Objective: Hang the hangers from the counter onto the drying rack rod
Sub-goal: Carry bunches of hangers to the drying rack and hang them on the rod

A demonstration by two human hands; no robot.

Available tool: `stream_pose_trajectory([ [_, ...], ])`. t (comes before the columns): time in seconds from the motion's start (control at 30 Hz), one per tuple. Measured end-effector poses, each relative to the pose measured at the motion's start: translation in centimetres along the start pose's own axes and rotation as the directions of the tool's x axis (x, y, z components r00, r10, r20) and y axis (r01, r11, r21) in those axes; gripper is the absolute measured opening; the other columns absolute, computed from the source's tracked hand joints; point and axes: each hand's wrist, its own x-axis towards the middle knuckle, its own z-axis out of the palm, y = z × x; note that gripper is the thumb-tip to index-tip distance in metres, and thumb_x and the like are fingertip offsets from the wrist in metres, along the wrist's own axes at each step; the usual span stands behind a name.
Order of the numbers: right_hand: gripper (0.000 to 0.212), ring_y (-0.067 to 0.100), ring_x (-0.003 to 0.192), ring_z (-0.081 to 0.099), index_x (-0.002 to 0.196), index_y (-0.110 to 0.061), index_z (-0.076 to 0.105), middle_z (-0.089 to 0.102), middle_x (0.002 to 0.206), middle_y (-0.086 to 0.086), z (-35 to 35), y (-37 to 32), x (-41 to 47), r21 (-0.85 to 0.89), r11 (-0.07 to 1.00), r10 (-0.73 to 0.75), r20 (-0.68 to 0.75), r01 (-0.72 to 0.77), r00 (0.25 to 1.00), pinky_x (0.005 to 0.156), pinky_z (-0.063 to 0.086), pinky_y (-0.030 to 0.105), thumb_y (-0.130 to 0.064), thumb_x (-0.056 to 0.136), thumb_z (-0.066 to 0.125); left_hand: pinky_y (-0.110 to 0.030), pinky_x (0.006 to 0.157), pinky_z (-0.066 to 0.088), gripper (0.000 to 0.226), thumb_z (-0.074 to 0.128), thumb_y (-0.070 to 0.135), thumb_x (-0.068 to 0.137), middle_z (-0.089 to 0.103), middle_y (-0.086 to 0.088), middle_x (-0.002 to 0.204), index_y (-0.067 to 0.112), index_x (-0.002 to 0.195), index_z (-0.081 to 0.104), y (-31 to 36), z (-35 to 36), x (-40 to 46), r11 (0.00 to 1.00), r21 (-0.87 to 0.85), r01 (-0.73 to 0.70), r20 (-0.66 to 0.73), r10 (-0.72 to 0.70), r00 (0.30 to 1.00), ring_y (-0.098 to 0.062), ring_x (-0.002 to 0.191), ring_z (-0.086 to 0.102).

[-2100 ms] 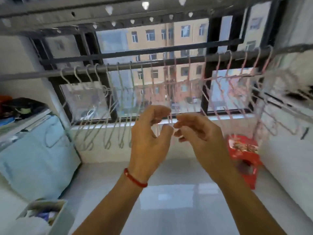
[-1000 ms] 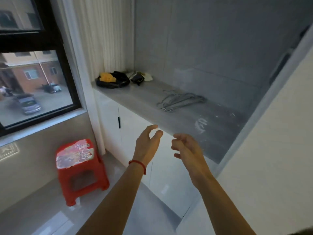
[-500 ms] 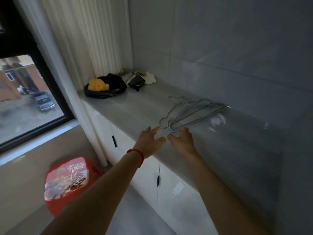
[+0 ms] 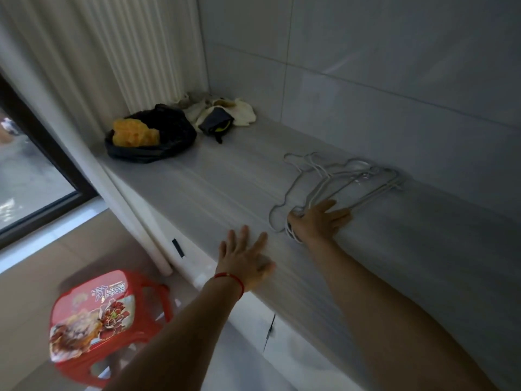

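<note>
Right hand (image 4: pixel 318 224) lies flat, fingers straight, on the hangers (image 4: pixel 335 182), left hand (image 4: pixel 245 261) open too; they're probably light, springy, tangle-prone, so I'd grab the hooks.

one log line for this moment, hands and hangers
phase: pickup | right hand: flat on hangers | left hand: open above counter edge | hangers: lying on counter

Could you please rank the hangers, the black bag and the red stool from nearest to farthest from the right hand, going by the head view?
1. Hangers: under the right hand.
2. Black bag: far left on the counter.
3. Red stool: on the floor, lower left.
</note>
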Motion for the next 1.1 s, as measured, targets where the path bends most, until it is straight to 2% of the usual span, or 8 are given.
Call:
stream_pose_trajectory([
  [0.3,0.14,0.057,0.147,0.006,0.156,0.003,-0.014,-0.011,0.157,0.043,-4.0,1.2,-2.4,0.134,0.991,0.004,-0.035,0.001,0.999,0.123,0.018,0.053,-0.053,0.071,0.083,-0.052,0.123,-0.004,0.082,0.047,0.064,0.096,-0.019,-0.005,0.169,0.044,0.16,0.0,-0.6,-0.4,0.5,1.0,-0.017,0.009,0.062,-0.008,0.998,-0.039,0.153,-0.019],
  [0.43,0.13,0.051,0.15,0.007,0.159,-0.012,-0.013,-0.014,0.164,0.028,-6.6,3.1,-6.7,0.294,0.948,-0.112,-0.056,0.124,0.992,0.121,0.025,0.054,-0.039,0.074,0.082,-0.047,0.122,0.022,0.062,0.048,0.056,0.098,0.023,-0.009,0.166,0.033,0.155,0.036,0.7,-2.6,-0.3,0.986,-0.149,0.073,0.05,-0.066,0.997,-0.038,0.151,0.023],
  [0.5,0.124,0.039,0.153,0.013,0.16,-0.023,-0.007,-0.001,0.168,0.016,-7.7,3.7,-9.9,0.424,0.879,-0.224,-0.04,0.22,0.974,0.12,0.03,0.05,-0.033,0.076,0.083,-0.039,0.111,0.042,0.041,0.057,0.051,0.094,0.06,-0.007,0.141,0.029,0.127,0.065,2.7,-4.0,-2.7,0.852,-0.518,0.074,-0.101,-0.147,0.984,-0.031,0.131,0.053],
  [0.57,0.121,0.027,0.144,0.039,0.16,-0.034,-0.001,0.024,0.163,0.01,-8.7,4.1,-13.5,0.601,0.761,-0.316,0.016,0.244,0.949,0.113,0.044,0.047,-0.022,0.076,0.084,-0.042,0.101,0.052,0.028,0.063,0.051,0.084,0.073,-0.003,0.11,0.027,0.095,0.073,4.5,-4.8,-5.5,0.571,-0.82,-0.04,-0.19,-0.204,0.96,-0.029,0.114,0.066],
  [0.7,0.105,0.007,0.097,0.068,0.157,-0.045,0.006,0.052,0.13,-0.012,-9.9,5.1,-21.1,0.699,0.66,-0.486,0.116,0.277,0.866,0.069,0.059,0.024,0.002,0.088,0.069,-0.048,0.097,0.055,0.047,0.069,0.056,0.087,0.074,-0.009,0.11,0.017,0.112,0.073,5.7,-4.3,-12.7,-0.101,-0.995,-0.014,-0.013,-0.005,1.0,-0.028,0.105,0.069],
  [0.9,0.09,0.005,0.107,0.062,0.152,-0.047,0.017,0.047,0.134,-0.016,-9.3,8.2,-32.3,0.674,0.642,-0.619,0.174,0.366,0.766,0.098,0.056,0.044,-0.009,0.09,0.069,-0.043,0.091,0.054,0.05,0.078,0.051,0.082,0.068,-0.018,0.116,0.011,0.11,0.075,2.7,0.2,-23.0,-0.251,-0.965,-0.075,-0.095,0.072,0.993,-0.032,0.104,0.066],
  [1.0,0.076,0.004,0.118,0.059,0.142,-0.062,0.018,0.048,0.141,-0.019,-9.0,10.3,-36.7,0.593,0.616,-0.754,0.251,0.519,0.608,0.102,0.052,0.04,-0.038,0.086,0.063,-0.044,0.086,0.056,0.061,0.087,0.042,0.073,0.063,-0.021,0.109,0.001,0.114,0.069,1.5,2.7,-28.1,-0.225,-0.969,-0.097,-0.096,-0.014,0.995,-0.032,0.097,0.065],
  [1.1,0.076,0.005,0.132,0.045,0.153,-0.053,0.01,0.03,0.151,-0.02,-9.1,11.8,-39.6,0.446,0.609,-0.79,0.42,0.656,0.448,0.106,0.041,0.031,-0.07,0.086,0.042,-0.039,0.078,0.057,0.042,0.079,0.03,0.085,0.068,-0.013,0.097,0.002,0.115,0.071,0.5,5.0,-33.8,-0.227,-0.97,-0.089,-0.044,-0.193,0.98,-0.027,0.091,0.072],
])
